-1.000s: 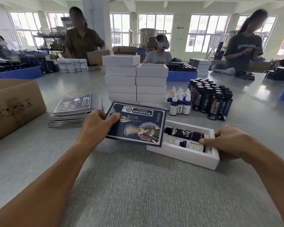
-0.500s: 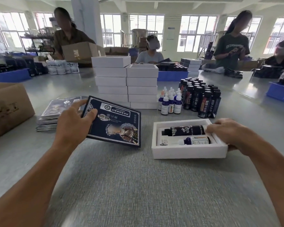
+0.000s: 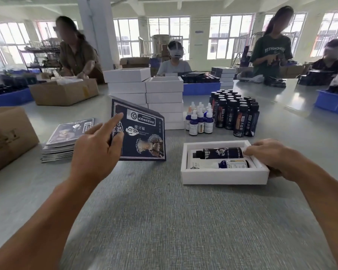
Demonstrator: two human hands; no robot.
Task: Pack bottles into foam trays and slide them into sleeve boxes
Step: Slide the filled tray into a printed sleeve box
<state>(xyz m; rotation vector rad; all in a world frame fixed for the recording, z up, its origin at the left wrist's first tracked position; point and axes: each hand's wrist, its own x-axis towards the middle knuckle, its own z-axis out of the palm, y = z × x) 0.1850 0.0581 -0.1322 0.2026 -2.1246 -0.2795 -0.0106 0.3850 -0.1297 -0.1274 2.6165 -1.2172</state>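
A white foam tray [image 3: 222, 175] lies on the table right of centre. In it lie a black bottle [image 3: 220, 152] and, nearer me, a blue dropper bottle [image 3: 231, 164]. My right hand [image 3: 271, 158] grips the tray's right end, thumb on the upper rim by the black bottle. My left hand [image 3: 95, 151] holds a dark blue printed sleeve box [image 3: 142, 133] by its left edge; the sleeve stands tilted up on its lower edge, and my index finger lies straight across its face.
Behind the tray stand several blue dropper bottles [image 3: 199, 121] and black bottles [image 3: 236, 114]. White foam trays [image 3: 164, 100] are stacked at centre back. Flat sleeves [image 3: 66, 139] are piled left, beside a cardboard box [image 3: 6, 137]. Other people work across the table.
My left hand has swung the sleeve box from lying flat by the tray to standing upright, left of the tray. The tray has turned square to me under my right hand.
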